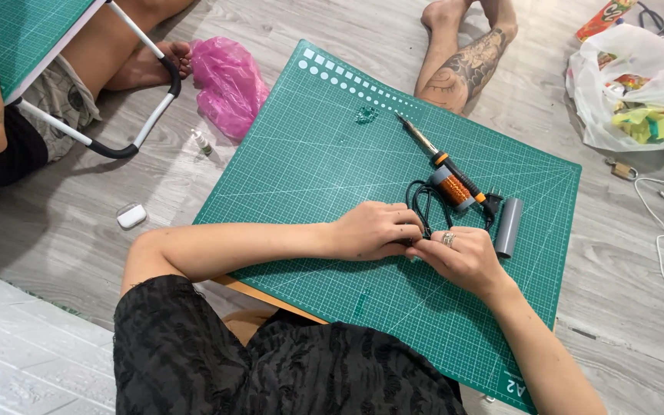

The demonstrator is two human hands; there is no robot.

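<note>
My left hand [374,229] and my right hand [463,257] meet over a green cutting mat [317,154], fingertips pinched together on the black cord [423,201] of a soldering iron [439,160]. The iron lies diagonally on the mat just beyond my hands, tip pointing up-left. A spool of copper wire [452,187] rests against its handle. A grey cylinder [508,226] lies right of my right hand, which wears a ring. What sits between my fingertips is hidden.
A small dark part [366,115] lies near the mat's top. A pink plastic bag [229,83], small bottle [203,142] and white case [131,216] sit on the floor left. Other people's legs [463,61] are nearby. A white bag [635,84] of items is right.
</note>
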